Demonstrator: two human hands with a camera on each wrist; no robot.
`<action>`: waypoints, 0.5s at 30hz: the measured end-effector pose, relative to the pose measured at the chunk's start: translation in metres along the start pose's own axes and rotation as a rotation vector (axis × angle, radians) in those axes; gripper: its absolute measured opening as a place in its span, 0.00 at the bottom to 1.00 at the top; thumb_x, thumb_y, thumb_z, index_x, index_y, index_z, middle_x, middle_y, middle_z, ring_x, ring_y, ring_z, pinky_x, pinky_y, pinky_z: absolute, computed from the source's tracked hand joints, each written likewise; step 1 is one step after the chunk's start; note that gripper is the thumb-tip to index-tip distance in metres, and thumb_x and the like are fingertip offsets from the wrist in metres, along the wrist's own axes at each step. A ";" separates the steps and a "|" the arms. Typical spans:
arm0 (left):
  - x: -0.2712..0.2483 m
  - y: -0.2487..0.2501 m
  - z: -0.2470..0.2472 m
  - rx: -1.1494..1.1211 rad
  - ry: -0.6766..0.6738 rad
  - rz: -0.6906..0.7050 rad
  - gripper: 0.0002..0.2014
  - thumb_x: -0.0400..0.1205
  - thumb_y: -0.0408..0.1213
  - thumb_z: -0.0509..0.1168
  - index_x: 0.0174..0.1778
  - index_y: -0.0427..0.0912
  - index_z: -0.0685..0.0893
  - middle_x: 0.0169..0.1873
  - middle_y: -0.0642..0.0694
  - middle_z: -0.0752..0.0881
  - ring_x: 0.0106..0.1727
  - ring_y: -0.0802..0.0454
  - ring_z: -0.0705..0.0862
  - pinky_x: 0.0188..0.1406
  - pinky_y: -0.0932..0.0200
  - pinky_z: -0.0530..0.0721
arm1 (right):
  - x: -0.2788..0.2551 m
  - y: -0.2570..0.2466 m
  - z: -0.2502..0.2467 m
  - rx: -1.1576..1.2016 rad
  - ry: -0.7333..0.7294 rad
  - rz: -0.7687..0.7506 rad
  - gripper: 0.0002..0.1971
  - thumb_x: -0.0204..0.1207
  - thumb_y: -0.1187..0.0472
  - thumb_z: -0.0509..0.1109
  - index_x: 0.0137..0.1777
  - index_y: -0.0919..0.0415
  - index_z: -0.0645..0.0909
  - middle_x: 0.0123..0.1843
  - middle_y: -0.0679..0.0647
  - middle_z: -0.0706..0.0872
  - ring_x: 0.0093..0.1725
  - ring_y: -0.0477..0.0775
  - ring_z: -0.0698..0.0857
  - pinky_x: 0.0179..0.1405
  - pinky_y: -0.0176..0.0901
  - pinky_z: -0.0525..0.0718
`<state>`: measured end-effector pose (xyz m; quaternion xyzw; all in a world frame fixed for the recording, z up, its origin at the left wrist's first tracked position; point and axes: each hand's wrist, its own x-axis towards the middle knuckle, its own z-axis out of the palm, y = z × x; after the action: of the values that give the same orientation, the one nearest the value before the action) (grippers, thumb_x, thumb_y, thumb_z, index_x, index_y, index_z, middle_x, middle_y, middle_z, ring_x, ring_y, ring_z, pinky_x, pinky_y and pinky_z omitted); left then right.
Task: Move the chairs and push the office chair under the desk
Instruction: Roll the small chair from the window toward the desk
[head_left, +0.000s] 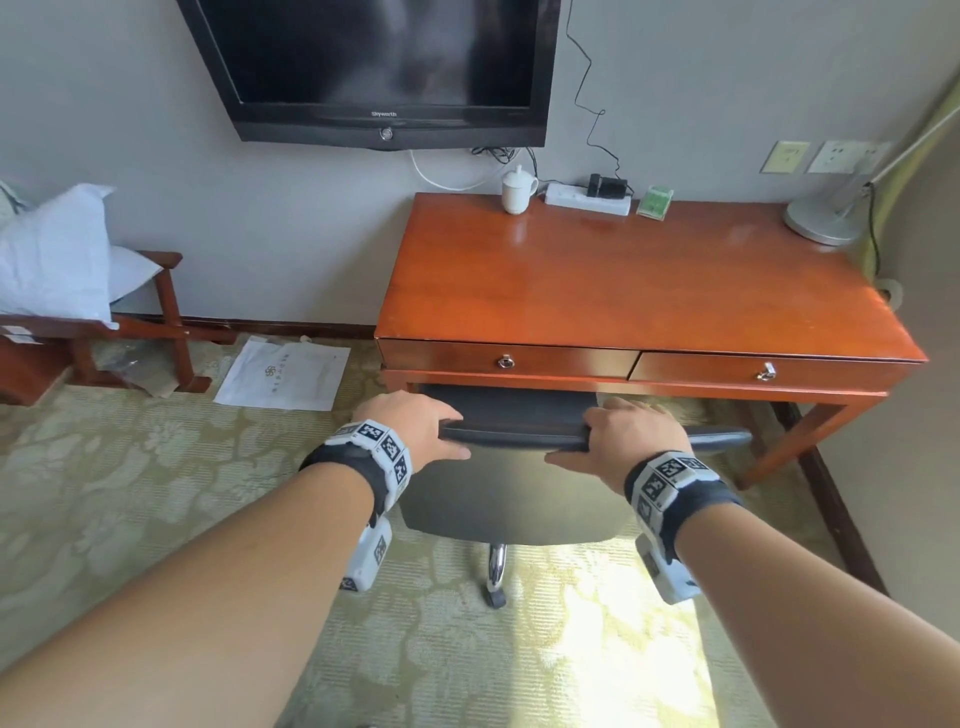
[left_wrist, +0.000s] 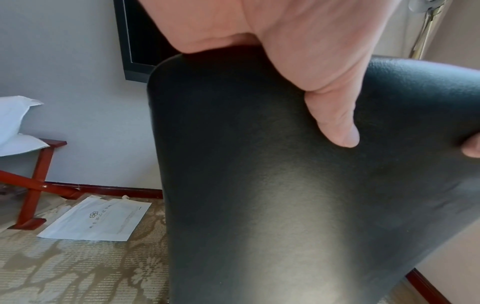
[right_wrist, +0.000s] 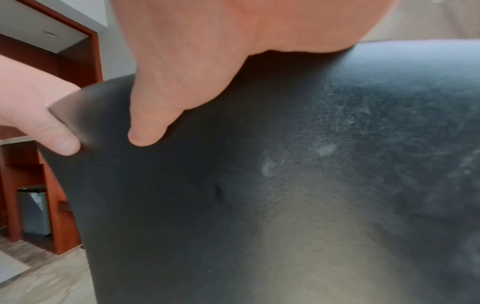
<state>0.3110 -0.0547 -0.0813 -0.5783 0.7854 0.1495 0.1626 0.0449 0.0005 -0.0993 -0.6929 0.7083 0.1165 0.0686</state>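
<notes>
A black office chair (head_left: 514, 493) stands in front of the red-brown wooden desk (head_left: 623, 280), its seat partly under the drawers. My left hand (head_left: 415, 428) grips the left end of the backrest's top edge, thumb on the near face (left_wrist: 335, 123). My right hand (head_left: 623, 436) grips the same edge further right, thumb pressed on the back (right_wrist: 148, 127). The black backrest (left_wrist: 285, 185) fills both wrist views (right_wrist: 285, 185). One chrome leg with a caster (head_left: 496, 582) shows below the backrest.
On the desk stand a white lidded cup (head_left: 517, 189), a power strip (head_left: 587, 200), a green packet (head_left: 654, 202) and a lamp base (head_left: 821, 221). A TV (head_left: 374, 67) hangs above. A wooden rack with pillows (head_left: 78, 291) and a white paper bag (head_left: 283, 374) lie left on the carpet.
</notes>
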 end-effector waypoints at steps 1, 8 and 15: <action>0.000 0.001 0.000 0.000 -0.006 -0.004 0.33 0.79 0.75 0.63 0.80 0.70 0.75 0.77 0.55 0.83 0.72 0.44 0.84 0.64 0.47 0.87 | 0.000 0.000 0.000 0.001 0.000 0.001 0.35 0.72 0.15 0.58 0.53 0.46 0.81 0.49 0.47 0.79 0.48 0.54 0.75 0.54 0.50 0.74; -0.002 0.001 -0.002 -0.096 -0.045 -0.001 0.34 0.80 0.67 0.70 0.83 0.65 0.75 0.79 0.53 0.80 0.74 0.44 0.82 0.68 0.48 0.85 | 0.000 -0.001 -0.003 0.014 -0.038 0.010 0.37 0.71 0.15 0.59 0.55 0.48 0.81 0.53 0.49 0.81 0.51 0.56 0.78 0.55 0.53 0.74; 0.010 0.003 -0.058 -0.323 -0.208 0.149 0.39 0.78 0.62 0.76 0.86 0.61 0.71 0.81 0.51 0.78 0.75 0.52 0.82 0.72 0.58 0.77 | -0.009 0.018 -0.035 0.164 -0.154 0.096 0.45 0.69 0.12 0.54 0.73 0.42 0.83 0.70 0.48 0.87 0.75 0.59 0.80 0.73 0.58 0.74</action>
<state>0.3005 -0.0869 -0.0325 -0.5186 0.7707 0.3440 0.1365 0.0297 -0.0002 -0.0618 -0.6391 0.7404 0.1144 0.1737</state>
